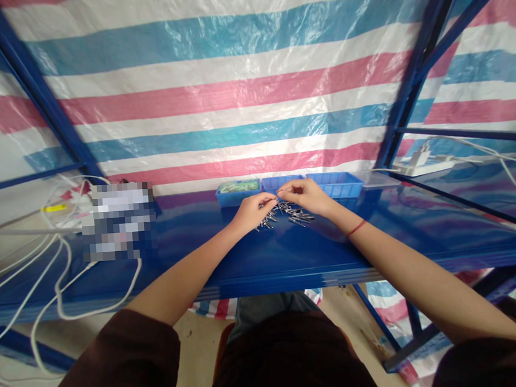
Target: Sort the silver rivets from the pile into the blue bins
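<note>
Over the middle of the worktop (272, 263), the left hand (254, 211) and the right hand (306, 196) are held with their fingertips almost meeting. In each grip, thumb and fingers are curled to a narrow pinch; whether the tips are fully closed, or a small piece is held between them, cannot be told at this size. Just below and around the fingers, slim metal pins (301, 216) (rivet-like in shape, with bright shafts) are scattered loosely on the worktop, partly covered by both hands. The right wrist is circled by a thin red cord (356, 228).

Behind the pins, three blue plastic bins are lined up side by side. The leftmost bin (232, 200) is filled with something green and pale; the middle bin (275, 186) is partly hidden by the right hand, and the rightmost bin (344, 191) is seen beyond it. Farther out, white cables (64, 272) are draped over the worktop's left end, and the back is covered by a striped plastic sheet (233, 98).
</note>
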### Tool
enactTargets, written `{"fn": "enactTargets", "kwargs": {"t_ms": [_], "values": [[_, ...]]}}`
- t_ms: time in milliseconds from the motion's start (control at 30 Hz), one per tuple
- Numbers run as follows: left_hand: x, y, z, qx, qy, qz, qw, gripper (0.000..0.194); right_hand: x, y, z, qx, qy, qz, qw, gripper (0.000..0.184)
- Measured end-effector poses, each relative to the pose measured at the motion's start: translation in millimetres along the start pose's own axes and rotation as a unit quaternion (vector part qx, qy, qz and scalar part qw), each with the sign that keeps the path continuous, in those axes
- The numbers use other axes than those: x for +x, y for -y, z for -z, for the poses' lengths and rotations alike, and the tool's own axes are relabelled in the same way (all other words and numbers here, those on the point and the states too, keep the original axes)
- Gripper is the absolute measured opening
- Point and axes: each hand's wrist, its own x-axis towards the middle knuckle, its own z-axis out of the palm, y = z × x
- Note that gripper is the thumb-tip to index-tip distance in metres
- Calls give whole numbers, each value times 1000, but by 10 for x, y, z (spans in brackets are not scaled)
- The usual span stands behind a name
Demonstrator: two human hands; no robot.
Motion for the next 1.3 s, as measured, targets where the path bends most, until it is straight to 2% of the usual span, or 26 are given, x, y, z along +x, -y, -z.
{"fn": "enactTargets", "kwargs": {"t_ms": [233,367,500,633,700,800,933,1000,1067,1133,1200,1267,1300], "values": [[-20,-17,-17,-13,13,-4,1000,26,-7,-5,-15,14,-1,26,1000,34],[-7,-2,-22,-19,-20,-13,1000,20,-9,-36,-5,8,20,48,999,35],[3,-10,7,8,-73,-13,997,15,-17,-36,19,-63,12,61,996,34],[-1,-9,19,40,-79,-18,996,16,-11,-32,25,-150,31,79,985,33],[-3,7,10,48,-71,-19,996,22,16,-70,45,-163,23,63,984,36],[-5,36,-4,57,-44,-27,997,32,78,-195,157,-182,-67,-13,981,39],[-20,42,-4,93,8,-32,995,24,120,-407,434,-206,-236,-133,940,40],[-35,31,1,124,36,-18,991,22,110,-476,546,-176,-281,-193,924,44],[-52,22,5,167,50,14,985,24,93,-491,599,-129,-289,-243,917,50],[-70,22,11,206,51,54,976,29,78,-446,592,-108,-266,-258,922,54],[-85,35,21,223,62,87,969,39,66,-360,547,-149,-198,-226,942,54],[-98,60,32,220,98,108,965,54,52,-269,492,-228,-70,-177,955,50],[-104,73,35,214,120,111,963,60,42,-233,467,-263,4,-160,952,48]]}}
